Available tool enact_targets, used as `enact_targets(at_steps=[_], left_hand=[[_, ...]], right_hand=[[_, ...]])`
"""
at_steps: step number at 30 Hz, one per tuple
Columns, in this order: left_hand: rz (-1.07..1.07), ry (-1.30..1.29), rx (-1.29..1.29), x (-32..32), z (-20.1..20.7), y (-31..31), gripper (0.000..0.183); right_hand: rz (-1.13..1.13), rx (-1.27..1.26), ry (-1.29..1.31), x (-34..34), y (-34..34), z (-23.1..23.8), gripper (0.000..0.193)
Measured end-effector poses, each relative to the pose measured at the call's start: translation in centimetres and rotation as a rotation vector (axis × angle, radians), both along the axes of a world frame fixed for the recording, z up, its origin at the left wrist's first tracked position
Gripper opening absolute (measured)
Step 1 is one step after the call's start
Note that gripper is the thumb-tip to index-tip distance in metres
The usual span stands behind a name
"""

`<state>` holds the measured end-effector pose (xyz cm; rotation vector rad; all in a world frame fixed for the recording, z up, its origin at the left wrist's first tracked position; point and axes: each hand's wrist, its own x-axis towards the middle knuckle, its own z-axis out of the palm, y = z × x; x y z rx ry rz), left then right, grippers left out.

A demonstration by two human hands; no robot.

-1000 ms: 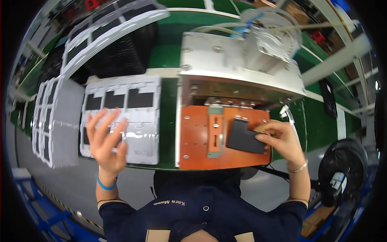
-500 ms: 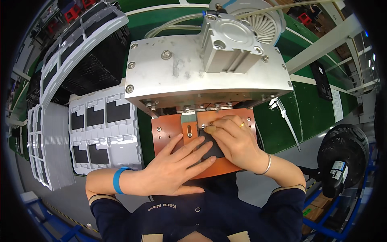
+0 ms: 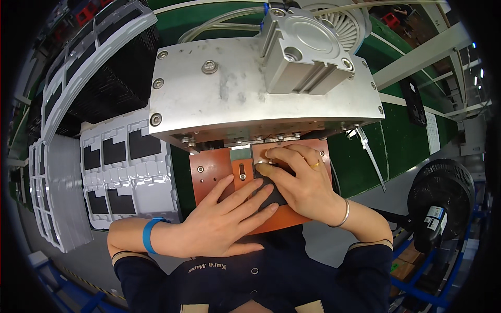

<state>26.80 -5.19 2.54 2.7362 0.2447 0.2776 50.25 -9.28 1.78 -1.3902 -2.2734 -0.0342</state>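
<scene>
A thin dark grey sheet (image 3: 273, 197) lies on the orange fixture plate (image 3: 204, 189) below the metal press (image 3: 235, 83). My left hand (image 3: 211, 225) is spread flat with its fingertips resting on the sheet's left side, close to a slotted orange block (image 3: 241, 171). On the other side, my right hand (image 3: 309, 183) has bent fingers. Its thumb presses at the sheet's upper left edge, and the index fingertip sits apart from the thumb on the orange plate. Nothing shows gripped between them. Both hands cover much of the sheet.
White trays (image 3: 156, 182) holding dark pieces stand at left, beside a tray stack (image 3: 62, 193) and a tall stack of dark-filled trays (image 3: 107, 78). A caliper (image 3: 368, 151) lies on the green bench (image 3: 360, 172). A black fan (image 3: 441, 195) stands at right.
My right thumb and index fingertip have moved apart, the thumb sliding slightly left and the index finger away from me. My left hand stays on the sheet. The whole view has shifted a little.
</scene>
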Motion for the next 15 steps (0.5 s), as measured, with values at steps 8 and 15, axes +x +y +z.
enact_targets(at_steps=[8, 15], left_hand=[[0.005, 0.000, -0.025, -0.1, -0.1, 0.1, 0.069], [0.020, -0.023, -0.106, 0.0, 0.7, 1.3, 0.075]], right_hand=[[-0.078, -0.094, 0.261, 1.7, -2.2, 2.1, 0.043], [-0.003, -0.193, 0.210, 3.0, -2.3, 1.1, 0.039]])
